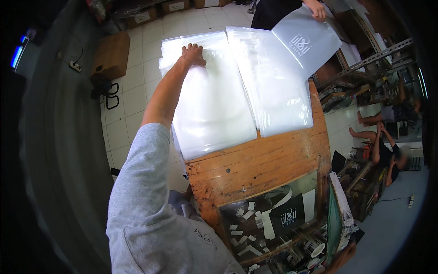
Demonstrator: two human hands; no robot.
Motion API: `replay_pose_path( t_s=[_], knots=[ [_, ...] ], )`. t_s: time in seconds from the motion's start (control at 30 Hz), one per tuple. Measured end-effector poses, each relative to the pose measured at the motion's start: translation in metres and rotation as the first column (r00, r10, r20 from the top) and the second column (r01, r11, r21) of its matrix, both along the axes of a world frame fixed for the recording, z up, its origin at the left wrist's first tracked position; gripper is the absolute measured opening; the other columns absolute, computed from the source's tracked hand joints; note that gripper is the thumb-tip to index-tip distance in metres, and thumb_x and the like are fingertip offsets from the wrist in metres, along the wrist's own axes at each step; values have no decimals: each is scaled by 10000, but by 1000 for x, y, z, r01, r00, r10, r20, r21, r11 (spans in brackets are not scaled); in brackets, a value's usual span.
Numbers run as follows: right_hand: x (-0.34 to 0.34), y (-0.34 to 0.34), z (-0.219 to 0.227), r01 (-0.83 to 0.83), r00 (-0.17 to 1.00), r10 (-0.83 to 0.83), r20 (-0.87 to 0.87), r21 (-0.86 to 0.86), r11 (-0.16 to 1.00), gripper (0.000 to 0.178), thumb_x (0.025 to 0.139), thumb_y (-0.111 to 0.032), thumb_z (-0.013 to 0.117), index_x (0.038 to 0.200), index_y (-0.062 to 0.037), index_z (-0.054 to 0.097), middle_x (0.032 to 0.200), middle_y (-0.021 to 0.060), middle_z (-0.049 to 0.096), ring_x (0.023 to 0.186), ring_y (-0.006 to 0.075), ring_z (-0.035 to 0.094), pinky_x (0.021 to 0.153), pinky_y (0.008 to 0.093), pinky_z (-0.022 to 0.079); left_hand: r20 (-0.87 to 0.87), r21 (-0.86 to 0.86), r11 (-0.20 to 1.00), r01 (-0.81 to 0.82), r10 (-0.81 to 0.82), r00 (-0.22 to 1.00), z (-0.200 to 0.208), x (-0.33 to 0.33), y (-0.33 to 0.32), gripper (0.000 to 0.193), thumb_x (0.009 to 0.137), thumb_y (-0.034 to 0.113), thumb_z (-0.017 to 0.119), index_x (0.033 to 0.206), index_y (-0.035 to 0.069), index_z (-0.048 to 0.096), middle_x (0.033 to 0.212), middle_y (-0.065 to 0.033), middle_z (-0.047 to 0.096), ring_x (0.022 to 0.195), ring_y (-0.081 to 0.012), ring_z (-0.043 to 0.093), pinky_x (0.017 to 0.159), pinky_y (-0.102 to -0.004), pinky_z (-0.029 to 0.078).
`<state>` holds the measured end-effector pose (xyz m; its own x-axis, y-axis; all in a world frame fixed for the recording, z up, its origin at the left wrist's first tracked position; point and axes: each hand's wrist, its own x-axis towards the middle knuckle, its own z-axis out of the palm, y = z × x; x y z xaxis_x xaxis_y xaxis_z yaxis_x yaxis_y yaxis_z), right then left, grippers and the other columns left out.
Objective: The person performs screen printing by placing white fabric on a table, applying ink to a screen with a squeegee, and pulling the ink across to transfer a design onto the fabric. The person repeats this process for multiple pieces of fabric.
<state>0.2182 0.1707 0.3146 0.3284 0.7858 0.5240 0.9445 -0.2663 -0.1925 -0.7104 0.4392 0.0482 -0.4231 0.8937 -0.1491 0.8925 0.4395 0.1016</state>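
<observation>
My left hand [194, 54] rests on the far part of a stack of clear plastic bags [214, 105], its fingers bent and apart. Beside it, to the right, lies a second stack of plastic bags [285, 100]. A co-worker's hand [315, 10] lifts a frosted bag with a white print [303, 39] above that stack. At the lower right, my right hand [345, 257] is at the near end of a tilted screen printing frame [342, 212] and seems to grip it; most of its fingers are hidden.
Set in the wooden table [251, 169] is a glass pane [244, 228] with a dark printed piece [287, 214] and several white scraps. Cups and tools crowd the near edge. A metal rack [365, 61] stands right; a seated person [383, 150] is beyond. A cardboard box [111, 57] lies left.
</observation>
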Motion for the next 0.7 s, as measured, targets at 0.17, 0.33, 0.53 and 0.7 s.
replay_pose_path(
  t_s=[0.17,0.33,0.53,0.7],
  knots=[
    [73,-31,8,180,942,39,334,-598,781,554,997,-320,581,1428,5,456,1429,203,491,1333,332,463,1139,424,350,103,-57,997,-60,65,993,1,-3,16,754,630,286,790,1326,91,575,1312,-159,603,1299,-324,504,1021,-550,412],
    [25,-17,14,183,962,-23,274,-578,795,453,990,-197,578,1385,19,528,1364,207,587,1270,318,565,1090,420,430,151,-42,992,-120,125,981,-6,-20,13,777,625,284,861,1324,109,571,1254,-157,656,1214,-346,586,990,-558,445],
    [-41,-17,35,198,980,-178,88,-478,856,337,985,-166,589,1239,54,612,1195,223,673,1124,329,646,981,430,499,76,-109,994,11,-3,997,18,2,17,653,689,243,848,1269,73,602,1093,-169,725,1094,-339,669,909,-489,548],
    [-45,-14,21,-23,992,-18,-121,-331,943,529,1044,-439,481,1052,82,572,915,173,572,863,281,516,800,413,429,-62,77,991,111,-107,992,-3,15,-1,493,754,133,797,1196,41,600,1020,-193,736,917,-350,716,799,-459,584]
  ],
)
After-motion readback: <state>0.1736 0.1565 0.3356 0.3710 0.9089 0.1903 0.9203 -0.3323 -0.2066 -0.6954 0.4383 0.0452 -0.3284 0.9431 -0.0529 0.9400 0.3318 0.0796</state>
